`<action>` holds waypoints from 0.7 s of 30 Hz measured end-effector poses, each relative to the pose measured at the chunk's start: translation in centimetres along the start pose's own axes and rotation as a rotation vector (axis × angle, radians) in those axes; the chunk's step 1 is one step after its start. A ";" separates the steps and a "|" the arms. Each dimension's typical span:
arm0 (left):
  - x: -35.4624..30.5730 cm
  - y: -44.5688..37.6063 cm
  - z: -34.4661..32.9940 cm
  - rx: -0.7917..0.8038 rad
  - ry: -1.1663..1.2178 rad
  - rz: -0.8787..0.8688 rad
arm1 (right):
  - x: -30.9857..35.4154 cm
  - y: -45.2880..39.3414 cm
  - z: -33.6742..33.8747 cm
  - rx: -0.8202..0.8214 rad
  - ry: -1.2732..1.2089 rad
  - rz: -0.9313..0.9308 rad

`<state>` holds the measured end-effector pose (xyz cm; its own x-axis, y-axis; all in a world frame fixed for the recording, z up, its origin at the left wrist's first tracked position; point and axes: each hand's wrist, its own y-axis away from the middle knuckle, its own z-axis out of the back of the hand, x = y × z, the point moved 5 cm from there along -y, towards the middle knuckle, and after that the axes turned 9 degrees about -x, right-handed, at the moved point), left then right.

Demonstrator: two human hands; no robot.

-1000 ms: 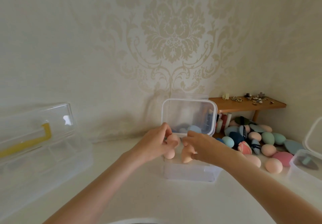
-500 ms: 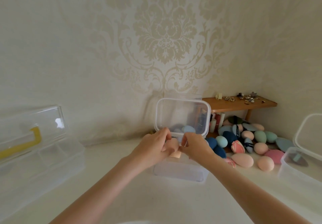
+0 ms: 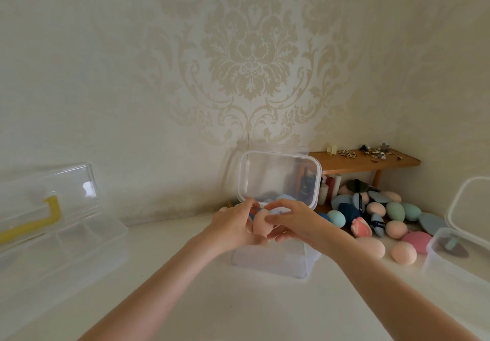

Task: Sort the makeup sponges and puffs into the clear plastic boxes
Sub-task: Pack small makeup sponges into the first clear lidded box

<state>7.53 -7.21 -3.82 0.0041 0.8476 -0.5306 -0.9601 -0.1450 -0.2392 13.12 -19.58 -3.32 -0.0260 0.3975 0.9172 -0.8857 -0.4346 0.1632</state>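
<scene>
surface: white surface (image 3: pixel 238 303) fills lower frame, meets wall at mid-height
wall: cream damask wallpaper (image 3: pixel 249 70), upper frame, corner at right
left hand: left hand (image 3: pixel 233 225) centre frame, fingers curled round peach sponge (image 3: pixel 261 225)
right hand: right hand (image 3: pixel 297 221) also grasps same sponge, fingertips on its right side
centre box: clear box (image 3: pixel 273 262) under both hands, lid (image 3: pixel 278 176) tipped up behind; blue sponges inside, count unclear
sponge location: peach sponge held above the centre box opening
pile: loose sponges and puffs (image 3: pixel 381 213) right of centre, on surface near corner
shelf: small wooden shelf (image 3: pixel 366 161) right, trinkets on top
left case: clear case, yellow handle (image 3: pixel 31 221), left edge
right box: open clear box (image 3: pixel 456 258), right edge, a puff inside
</scene>
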 end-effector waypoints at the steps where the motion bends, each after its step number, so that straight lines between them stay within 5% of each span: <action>1: 0.2 -0.2 -0.2 0.017 0.008 0.008 | 0.3 0.2 0.5 0.012 -0.046 0.007; 3: 0.3 -0.4 -0.5 0.017 -0.029 -0.016 | 0.8 0.4 1.6 0.008 0.003 0.057; 9: -0.1 -0.5 -1.3 0.072 -0.200 -0.060 | 0.7 0.5 2.5 -0.127 0.808 0.313; 21: -1.8 1.8 -0.1 0.139 -0.557 -0.081 | 0.0 0.0 -1.0 -0.117 1.001 0.400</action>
<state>5.87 -9.00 -3.39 -0.0329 0.9995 0.0024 -0.9907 -0.0323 -0.1323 12.64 -18.75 -3.64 -0.6422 0.7463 0.1749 -0.7664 -0.6206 -0.1659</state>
